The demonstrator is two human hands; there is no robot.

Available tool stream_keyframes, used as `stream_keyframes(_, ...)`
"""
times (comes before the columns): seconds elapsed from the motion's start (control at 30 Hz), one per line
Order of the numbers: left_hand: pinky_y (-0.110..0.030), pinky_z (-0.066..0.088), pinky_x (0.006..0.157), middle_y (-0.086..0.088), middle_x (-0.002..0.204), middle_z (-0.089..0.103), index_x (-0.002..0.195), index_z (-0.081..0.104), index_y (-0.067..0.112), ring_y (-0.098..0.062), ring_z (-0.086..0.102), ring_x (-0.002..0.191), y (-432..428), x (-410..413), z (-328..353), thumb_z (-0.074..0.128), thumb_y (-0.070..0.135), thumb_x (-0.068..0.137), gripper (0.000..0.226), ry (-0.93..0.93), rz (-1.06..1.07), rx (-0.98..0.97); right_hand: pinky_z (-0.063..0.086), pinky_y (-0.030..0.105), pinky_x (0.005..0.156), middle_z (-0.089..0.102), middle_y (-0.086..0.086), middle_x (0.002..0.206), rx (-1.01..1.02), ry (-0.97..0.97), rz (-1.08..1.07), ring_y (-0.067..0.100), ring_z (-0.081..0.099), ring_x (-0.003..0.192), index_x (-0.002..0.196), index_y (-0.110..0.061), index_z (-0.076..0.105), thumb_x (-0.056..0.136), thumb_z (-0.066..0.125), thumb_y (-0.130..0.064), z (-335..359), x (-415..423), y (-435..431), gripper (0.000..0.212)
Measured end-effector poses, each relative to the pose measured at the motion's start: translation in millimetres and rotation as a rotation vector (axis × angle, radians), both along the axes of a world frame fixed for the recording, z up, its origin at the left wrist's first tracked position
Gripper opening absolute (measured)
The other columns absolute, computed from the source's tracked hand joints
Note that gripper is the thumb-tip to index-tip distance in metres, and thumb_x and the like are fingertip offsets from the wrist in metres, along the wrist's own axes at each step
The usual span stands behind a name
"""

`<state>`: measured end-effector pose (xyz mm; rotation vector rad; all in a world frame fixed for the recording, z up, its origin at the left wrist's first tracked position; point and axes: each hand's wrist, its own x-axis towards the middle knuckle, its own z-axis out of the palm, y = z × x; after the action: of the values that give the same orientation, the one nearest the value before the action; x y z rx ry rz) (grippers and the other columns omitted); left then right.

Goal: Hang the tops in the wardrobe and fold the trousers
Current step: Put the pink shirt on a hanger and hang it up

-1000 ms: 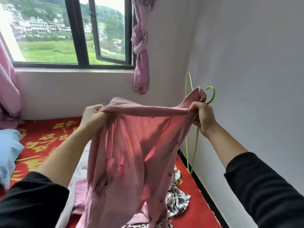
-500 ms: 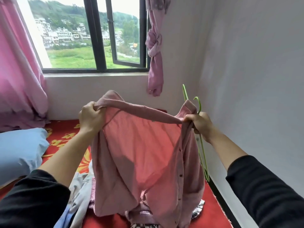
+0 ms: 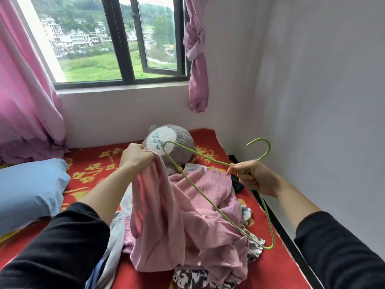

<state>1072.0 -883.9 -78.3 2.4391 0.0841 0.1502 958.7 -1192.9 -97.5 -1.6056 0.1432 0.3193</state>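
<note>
The clothes pile (image 3: 216, 184) lies on the bed (image 3: 277, 268), pillow (image 3: 31, 188) left, plush toy (image 3: 173, 140) behind it

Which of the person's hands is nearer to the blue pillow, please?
Left. The left hand grips the pink top right of the blue pillow; the right hand holds the green hanger farther right.

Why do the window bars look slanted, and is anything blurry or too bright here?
Head view: the wide-angle lens slants the window frame and stretches the black sleeves at the bottom corners; daylight is soft, without hard shadows; the left hand, right hand, green hanger and pink top look sharp.
</note>
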Motion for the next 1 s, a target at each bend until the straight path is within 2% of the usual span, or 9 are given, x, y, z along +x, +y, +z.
stream_keyframes(0.17, -0.028, 0.038, 0.061, -0.003, 0.062, 0.058, 0.071, 0.068, 0.011, -0.028, 0.057, 0.072, 0.4, -0.4, -4.6, 0.063, 0.032, 0.073, 0.022, 0.034, 0.037, 0.017, 0.006, 0.023, 0.041, 0.021, -0.005, 0.045, -0.066, 0.081, 0.143, 0.009, 0.011, 0.041, 0.08, -0.007, 0.07, 0.083, 0.059, -0.02, -14.0, -6.7, 4.0, 0.017)
stream_keyframes(0.4, -0.028, 0.04, 0.06, -0.009, 0.069, 0.064, 0.066, 0.065, 0.009, -0.031, 0.063, 0.075, -8.7, -14.0, 5.3, 0.063, 0.041, 0.072, 0.032, 0.019, -0.025, 0.112, 0.015, 0.015, 0.034, 0.026, -0.005, 0.04, -0.196, -0.04, 0.013, 0.005, 0.021, 0.032, 0.078, 0.002, 0.068, 0.094, 0.051, -0.004, -31.9, 4.2, 51.1, 0.024)
stream_keyframes(0.5, -0.026, 0.038, 0.054, -0.004, 0.057, 0.061, 0.056, 0.061, 0.01, -0.019, 0.058, 0.059, -26.4, -35.3, 12.2, 0.066, 0.043, 0.067, 0.035, 0.022, -0.14, -0.054, 0.015, 0.013, 0.033, 0.028, -0.006, 0.036, -0.187, -0.084, -0.041, 0.004, 0.022, 0.029, 0.068, -0.004, 0.064, 0.092, 0.053, -0.004, -34.8, 11.1, 84.9, 0.026)
stream_keyframes(0.6, -0.018, 0.043, 0.054, 0.011, 0.054, 0.06, 0.067, 0.068, 0.014, 0.002, 0.052, 0.052, -45.8, -61.9, 19.9, 0.07, 0.012, 0.07, 0.004, 0.046, -0.456, -0.228, 0.015, 0.017, 0.034, 0.03, -0.003, 0.043, -0.177, -0.18, -0.152, 0.003, 0.021, 0.033, 0.055, -0.01, 0.048, 0.081, 0.06, -0.007, -30.2, 19.9, 111.6, 0.029)
stream_keyframes(0.67, -0.011, 0.038, 0.047, 0.014, 0.054, 0.052, 0.08, 0.065, 0.01, 0.005, 0.046, 0.046, -41.9, -69.8, 26.1, 0.072, 0.005, 0.073, 0.012, 0.183, -0.638, -0.166, 0.017, 0.015, 0.034, 0.034, -0.006, 0.042, -0.13, -0.231, -0.215, 0.001, 0.023, 0.033, 0.059, -0.005, 0.052, 0.081, 0.059, 0.001, -21.5, 21.5, 115.1, 0.024)
stream_keyframes(0.77, -0.013, 0.041, 0.053, 0.011, 0.069, 0.055, 0.088, 0.064, 0.019, 0.002, 0.051, 0.06, -20.6, -68.7, 30.4, 0.076, 0.033, 0.074, 0.023, 0.398, -0.725, -0.025, 0.021, 0.014, 0.035, 0.035, -0.012, 0.035, -0.112, -0.291, -0.2, 0.002, 0.027, 0.033, 0.046, -0.011, 0.053, 0.082, 0.055, 0.006, -8.9, 15.0, 107.1, 0.04)
stream_keyframes(0.83, -0.024, 0.047, 0.078, 0.005, 0.097, 0.057, 0.102, 0.063, 0.029, -0.009, 0.052, 0.092, -8.9, -57.9, 20.5, 0.066, 0.053, 0.06, 0.048, 0.23, -0.612, 0.088, 0.02, 0.017, 0.038, 0.033, -0.008, 0.039, -0.136, -0.339, -0.156, 0.005, 0.025, 0.037, 0.043, -0.014, 0.047, 0.081, 0.056, 0.003, -4.7, 9.9, 104.3, 0.043)
stream_keyframes(0.9, -0.035, 0.037, 0.095, 0.006, 0.112, 0.044, 0.108, 0.056, 0.035, -0.017, 0.039, 0.112, -5.8, -50.7, 7.4, 0.05, 0.055, 0.055, 0.057, -0.036, -0.517, 0.353, 0.019, 0.019, 0.04, 0.032, -0.004, 0.044, -0.157, -0.349, -0.104, 0.006, 0.025, 0.041, 0.05, -0.01, 0.045, 0.082, 0.056, 0.002, -2.5, 4.7, 109.8, 0.036)
stream_keyframes(1.0, -0.042, 0.039, 0.088, 0.014, 0.083, 0.049, 0.071, 0.045, 0.033, -0.02, 0.05, 0.098, -8.3, -46.3, -4.3, 0.034, 0.05, 0.062, 0.021, -0.1, -0.652, 0.478, 0.02, 0.019, 0.039, 0.032, -0.003, 0.046, -0.097, -0.328, 0.026, 0.006, 0.026, 0.04, 0.054, -0.009, 0.043, 0.074, 0.05, 0.01, -4.7, -3.3, 125.0, 0.028)
